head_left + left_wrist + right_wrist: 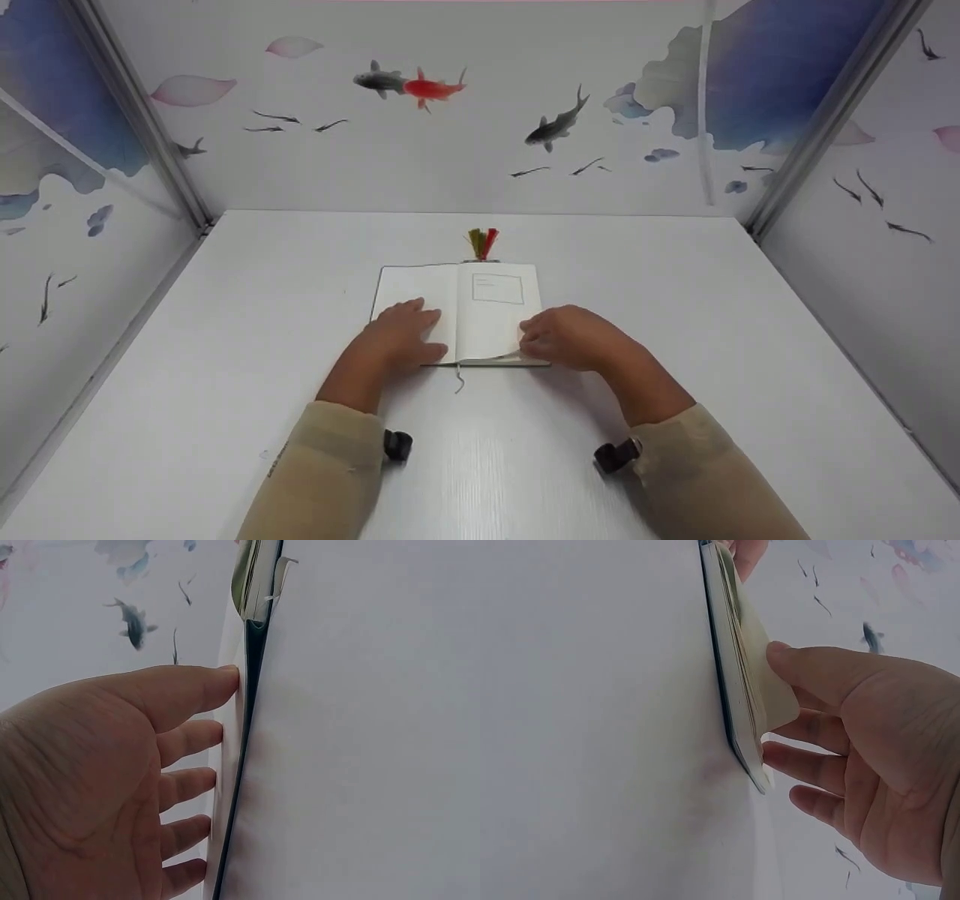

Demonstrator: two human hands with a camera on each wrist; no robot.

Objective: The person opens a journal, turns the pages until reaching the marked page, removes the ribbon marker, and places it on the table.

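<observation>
An open notebook [487, 326] lies on the table with its pages facing up. The right page has a small printed rectangle near its top. My left hand [405, 334] rests on the left page, fingers spread and fairly straight, as the left wrist view shows along the dark cover edge [244, 712]. At the lower right corner, my right hand [570, 337] pinches a page [780, 697] between thumb and fingers. That page's corner is bent up from the stack beneath it. A thin ribbon bookmark [460, 379] hangs out below the spine.
A red and green tassel [481, 244] lies at the notebook's top edge. The white table [300, 247] is bounded by printed panels [480, 165] at the back and both sides. Black wrist devices [616, 456] sit at both sleeve cuffs.
</observation>
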